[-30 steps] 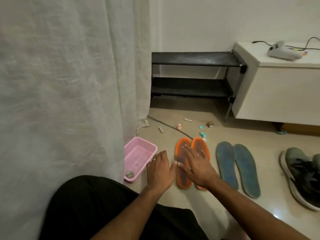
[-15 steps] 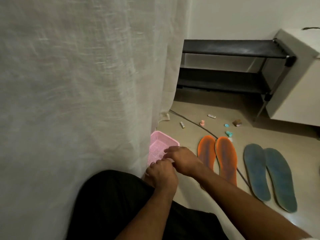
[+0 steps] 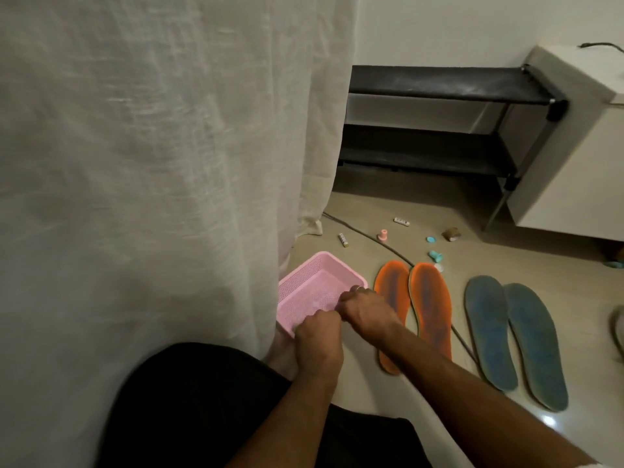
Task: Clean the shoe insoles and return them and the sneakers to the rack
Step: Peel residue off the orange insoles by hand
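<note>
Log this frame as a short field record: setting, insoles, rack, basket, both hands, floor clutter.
setting: tiled floor beside a pale curtain
orange insoles: pair lying side by side on the floor, darkened centres
blue insoles: pair side by side, right of the orange pair
rack: black, two shelves, nothing visible on them
basket: pink mesh, on the floor by the curtain
left hand: at the basket's near edge, fingers curled; contents hidden
right hand: over the basket, beside the left; grip unclear
clutter: small caps and tubes; a cable under the orange pair
</note>
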